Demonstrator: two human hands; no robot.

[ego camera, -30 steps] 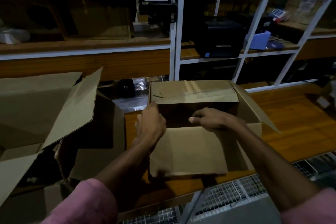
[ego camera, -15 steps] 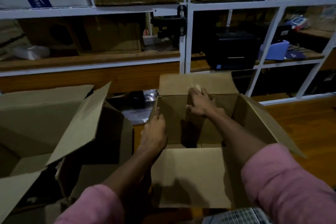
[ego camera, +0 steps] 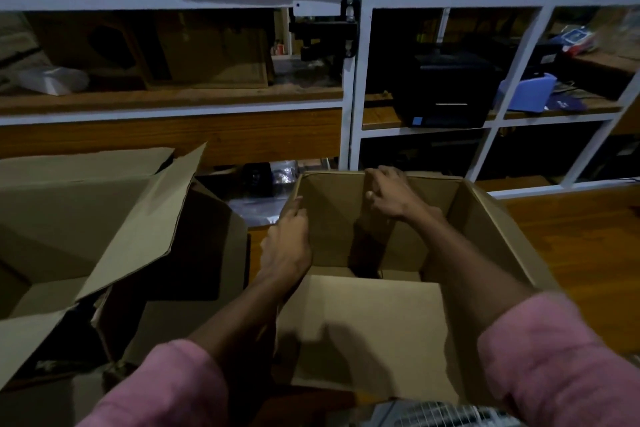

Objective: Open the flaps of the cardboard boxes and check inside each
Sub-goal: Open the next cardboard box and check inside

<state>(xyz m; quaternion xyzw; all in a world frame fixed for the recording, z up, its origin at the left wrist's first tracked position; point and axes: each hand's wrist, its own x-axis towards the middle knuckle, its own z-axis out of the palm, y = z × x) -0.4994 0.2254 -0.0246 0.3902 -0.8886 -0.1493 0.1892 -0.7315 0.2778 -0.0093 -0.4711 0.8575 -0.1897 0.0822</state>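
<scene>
A brown cardboard box [ego camera: 485, 236] stands open in the middle of the wooden table. Its near flap [ego camera: 374, 333] lies folded out toward me and its right flap slopes outward. My right hand [ego camera: 391, 194] reaches across the opening and grips the far flap at the back rim, fingers over the edge and thumb inside. Along the box's left rim my left hand [ego camera: 287, 246] rests with its fingers straight. The inner walls that show are bare; the bottom is mostly hidden. A larger open cardboard box [ego camera: 86, 218] sits to the left with its flaps up.
White metal shelving [ego camera: 349, 87] rises right behind the boxes, holding cartons, a black printer [ego camera: 446, 90] and a blue item [ego camera: 526, 94]. A black object [ego camera: 256, 177] and plastic wrap lie behind the middle box. Wooden tabletop [ego camera: 588, 243] stretches right; a wire grille [ego camera: 433, 416] lies below.
The far flap, closed over the box a second ago, has been pushed up and back by my right hand. My left hand slid forward along the left rim. My view moved closer.
</scene>
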